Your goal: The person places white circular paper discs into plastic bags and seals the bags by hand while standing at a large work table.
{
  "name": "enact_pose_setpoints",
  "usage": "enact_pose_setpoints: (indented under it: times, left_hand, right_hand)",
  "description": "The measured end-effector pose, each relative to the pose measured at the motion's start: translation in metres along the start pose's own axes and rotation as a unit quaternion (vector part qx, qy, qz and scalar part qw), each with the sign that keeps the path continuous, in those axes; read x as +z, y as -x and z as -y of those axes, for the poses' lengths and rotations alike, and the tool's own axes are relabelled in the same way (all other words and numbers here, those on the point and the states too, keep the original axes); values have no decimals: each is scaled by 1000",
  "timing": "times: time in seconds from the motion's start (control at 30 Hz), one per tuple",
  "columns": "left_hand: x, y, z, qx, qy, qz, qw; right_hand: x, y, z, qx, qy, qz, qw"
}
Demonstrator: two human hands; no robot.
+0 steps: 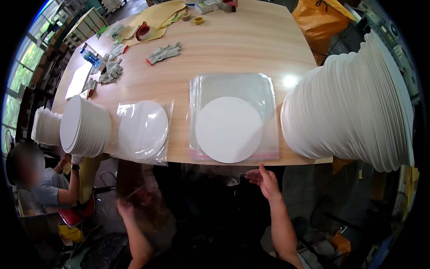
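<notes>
My right hand [263, 179] is just below the table's front edge, fingers stretched out, holding nothing that I can see. A white round disc [229, 130] lies near it on a stack of clear plastic bags [233, 85]. My left hand [125, 207] is low, off the table at the left, smeared by motion; its fingers are unclear, with a faint see-through film beside it. Left of the bag stack, another white disc [143, 127] rests inside a clear bag [169, 121]. A big stack of white discs [345, 103] lies on its side at the right.
A shorter disc stack [87, 125] stands at the left, with another stack [46, 127] beyond. Grey work gloves [164, 54], a bottle [91, 56], tape rolls [198, 20] and yellow sheets [159, 15] lie farther back. A person [58, 181] sits at the left. An orange sack [320, 22] stands beyond the table.
</notes>
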State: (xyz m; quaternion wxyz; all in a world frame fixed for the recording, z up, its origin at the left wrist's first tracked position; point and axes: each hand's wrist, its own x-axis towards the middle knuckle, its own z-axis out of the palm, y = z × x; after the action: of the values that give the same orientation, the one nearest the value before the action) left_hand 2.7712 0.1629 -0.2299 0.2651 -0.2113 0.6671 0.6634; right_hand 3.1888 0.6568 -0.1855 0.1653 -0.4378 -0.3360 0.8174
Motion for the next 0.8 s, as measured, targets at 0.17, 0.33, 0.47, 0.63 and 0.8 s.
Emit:
enact_pose_setpoints:
  times: [0.17, 0.33, 0.47, 0.63, 0.8]
  left_hand:
    - [-41, -10, 90, -136, 145, 3, 980]
    - [143, 35, 49, 302, -388, 107, 864]
    - [-23, -47, 96, 198, -539, 130, 808]
    - [75, 7, 28, 123, -876, 285, 368]
    - [217, 83, -32, 622, -546, 217, 517]
  right_hand:
    - [-18, -5, -12, -191, 309, -155, 919]
    - [-40, 12, 6, -446, 671, -211, 553]
    - [-30, 6, 9, -484, 659, -161, 552]
    - [-44, 24, 3, -478, 705, -199, 485]
    - [-10, -1, 16, -526, 736, -144, 401]
